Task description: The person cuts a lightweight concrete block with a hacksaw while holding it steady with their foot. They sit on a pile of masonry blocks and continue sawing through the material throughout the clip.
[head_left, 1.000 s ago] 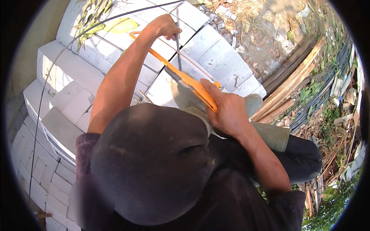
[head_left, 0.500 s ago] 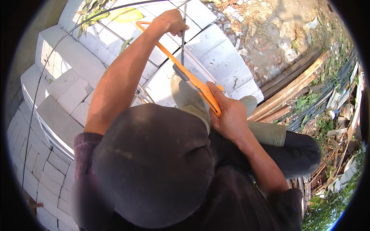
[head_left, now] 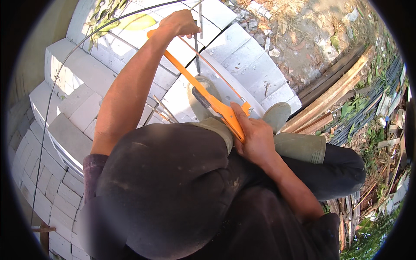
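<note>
My right hand [head_left: 258, 138] is closed around the handle of an orange hacksaw [head_left: 184, 73]. The saw slants away to the upper left, its far end passing behind my left forearm. Its thin blade [head_left: 216, 71] crosses a dark metal rod [head_left: 197, 54]. My left hand [head_left: 180, 24] is closed at the upper part of that rod, fingertips pinched on it; the palm side is hidden. Underneath are pale grey blocks [head_left: 242, 52]. One boot [head_left: 203, 93] is beside the rod's near end, the other boot [head_left: 277, 116] right of the saw handle.
Stacked blocks [head_left: 78, 106] step down on the left. A dark cable [head_left: 54, 78] arcs past them. Leaves [head_left: 136, 21] and twigs [head_left: 162, 110] lie on the blocks. Wooden planks [head_left: 331, 93], a bundle of dark rods [head_left: 364, 110] and debris lie on the right.
The hacksaw has rolled, so its blade shows farther from the frame. My right hand has come slightly nearer my body. My left hand keeps its hold on the rod.
</note>
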The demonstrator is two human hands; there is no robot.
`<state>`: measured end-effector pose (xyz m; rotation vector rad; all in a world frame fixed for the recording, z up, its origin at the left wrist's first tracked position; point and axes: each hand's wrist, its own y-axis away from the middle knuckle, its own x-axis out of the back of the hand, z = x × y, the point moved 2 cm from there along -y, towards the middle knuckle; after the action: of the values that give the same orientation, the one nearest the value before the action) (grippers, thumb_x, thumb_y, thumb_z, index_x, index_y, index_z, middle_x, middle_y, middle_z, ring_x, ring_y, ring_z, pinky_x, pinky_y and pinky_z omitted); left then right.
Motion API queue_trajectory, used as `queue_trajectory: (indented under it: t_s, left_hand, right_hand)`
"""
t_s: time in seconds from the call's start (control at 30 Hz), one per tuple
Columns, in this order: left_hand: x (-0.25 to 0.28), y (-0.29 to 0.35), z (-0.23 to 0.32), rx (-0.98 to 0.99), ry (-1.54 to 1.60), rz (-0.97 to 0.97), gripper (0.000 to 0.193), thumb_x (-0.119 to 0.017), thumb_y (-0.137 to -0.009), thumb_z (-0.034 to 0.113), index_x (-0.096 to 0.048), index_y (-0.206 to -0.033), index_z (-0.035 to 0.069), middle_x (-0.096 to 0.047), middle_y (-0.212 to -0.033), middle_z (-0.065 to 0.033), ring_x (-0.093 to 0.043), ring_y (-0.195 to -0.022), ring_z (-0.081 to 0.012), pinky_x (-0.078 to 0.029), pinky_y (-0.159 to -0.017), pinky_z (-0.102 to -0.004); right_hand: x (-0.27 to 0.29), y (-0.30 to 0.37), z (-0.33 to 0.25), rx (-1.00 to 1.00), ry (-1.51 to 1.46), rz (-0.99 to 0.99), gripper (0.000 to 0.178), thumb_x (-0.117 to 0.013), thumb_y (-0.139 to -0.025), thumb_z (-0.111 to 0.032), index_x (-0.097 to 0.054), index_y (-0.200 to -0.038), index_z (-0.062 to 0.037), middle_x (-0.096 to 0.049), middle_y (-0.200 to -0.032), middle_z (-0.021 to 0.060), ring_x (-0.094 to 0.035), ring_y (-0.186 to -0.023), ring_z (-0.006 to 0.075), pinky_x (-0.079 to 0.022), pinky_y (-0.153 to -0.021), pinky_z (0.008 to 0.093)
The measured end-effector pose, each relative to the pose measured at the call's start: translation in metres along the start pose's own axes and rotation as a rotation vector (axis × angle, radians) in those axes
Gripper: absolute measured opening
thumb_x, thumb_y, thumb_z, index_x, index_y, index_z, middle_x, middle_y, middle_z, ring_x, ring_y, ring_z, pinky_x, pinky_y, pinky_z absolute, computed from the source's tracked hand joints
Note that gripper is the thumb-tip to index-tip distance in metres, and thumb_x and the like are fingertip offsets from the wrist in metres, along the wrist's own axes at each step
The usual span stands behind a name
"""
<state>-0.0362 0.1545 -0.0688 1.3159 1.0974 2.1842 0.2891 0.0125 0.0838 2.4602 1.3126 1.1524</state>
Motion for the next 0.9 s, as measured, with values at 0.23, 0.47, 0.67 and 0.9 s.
queue_trajectory:
  t_s: [0.23,0.47,0.67,0.9]
  left_hand:
    - [0.022,0.087,-0.022,-0.023,0.482,1.071,0.039,-0.072,-0.097,0.036,-0.076,-0.103,-0.002,-0.075,-0.084,-0.0115,-0.069,-0.074,-0.0169,-0.055,-0.070,-0.0318]
    - [-0.123,0.122,-0.028,0.303,0.931,0.661,0.036,-0.069,-0.098,0.029,-0.074,-0.095,-0.006,-0.069,-0.074,-0.0085,-0.062,-0.064,-0.0154,-0.050,-0.061,-0.0338]
    - [-0.125,0.115,0.005,0.198,0.810,0.797,0.041,-0.069,-0.098,0.035,-0.076,-0.094,-0.005,-0.065,-0.064,-0.0104,-0.063,-0.063,-0.0155,-0.050,-0.060,-0.0354]
    - [-0.145,0.103,0.004,0.288,1.293,0.686,0.026,-0.077,-0.095,0.023,-0.075,-0.095,-0.003,-0.069,-0.079,-0.0027,-0.057,-0.071,-0.0101,-0.048,-0.066,-0.0292]
  right_hand:
    - [-0.007,0.008,0.013,-0.074,-0.073,-0.047,0.083,-0.072,-0.078,-0.009,-0.044,-0.156,-0.0136,-0.066,-0.082,0.0187,-0.064,-0.081,0.0410,-0.051,-0.072,0.0486]
    - [-0.002,0.001,0.012,-0.205,-0.133,-0.166,0.077,-0.070,-0.083,-0.011,-0.042,-0.155,-0.0097,-0.066,-0.083,0.0205,-0.064,-0.085,0.0427,-0.051,-0.079,0.0510]
    - [-0.006,-0.007,0.015,-0.165,-0.200,-0.153,0.071,-0.067,-0.089,-0.016,-0.040,-0.155,-0.0077,-0.068,-0.086,0.0281,-0.068,-0.083,0.0470,-0.052,-0.077,0.0518]
    - [-0.009,-0.008,0.010,-0.287,-0.227,-0.079,0.059,-0.064,-0.099,-0.040,-0.053,-0.146,-0.0070,-0.067,-0.073,0.0253,-0.066,-0.071,0.0459,-0.052,-0.068,0.0521]
